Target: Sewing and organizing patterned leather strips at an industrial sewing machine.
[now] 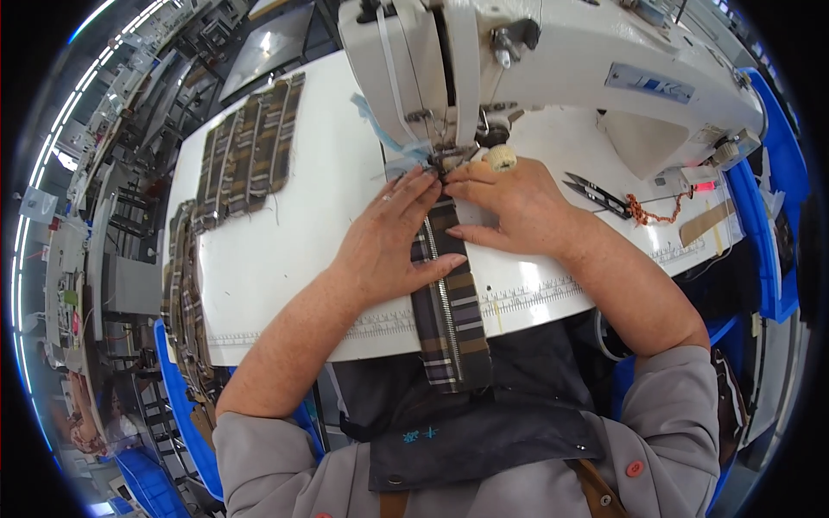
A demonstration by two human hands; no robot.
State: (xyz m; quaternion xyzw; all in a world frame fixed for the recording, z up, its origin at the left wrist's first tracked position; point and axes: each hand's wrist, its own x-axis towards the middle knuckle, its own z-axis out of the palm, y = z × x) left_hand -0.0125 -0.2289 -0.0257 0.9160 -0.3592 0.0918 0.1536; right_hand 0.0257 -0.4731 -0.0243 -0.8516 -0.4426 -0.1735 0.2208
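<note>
A plaid fabric strip with a metal zipper runs from under the presser foot of a white sewing machine down over the table's front edge. My left hand lies on the strip and left of it, fingertips near the foot, thumb across the zipper, fingers extended. My right hand rests at the strip's right side, fingers outstretched to it close by the foot. A light blue translucent piece is left of the foot. Black thread snips with an orange cord lie right of my right hand.
Joined plaid pieces lie on the white table at left; more plaid strips hang over its left edge. Blue bins flank the table. A tan flat piece lies at right. Other workbenches and a person are at far left.
</note>
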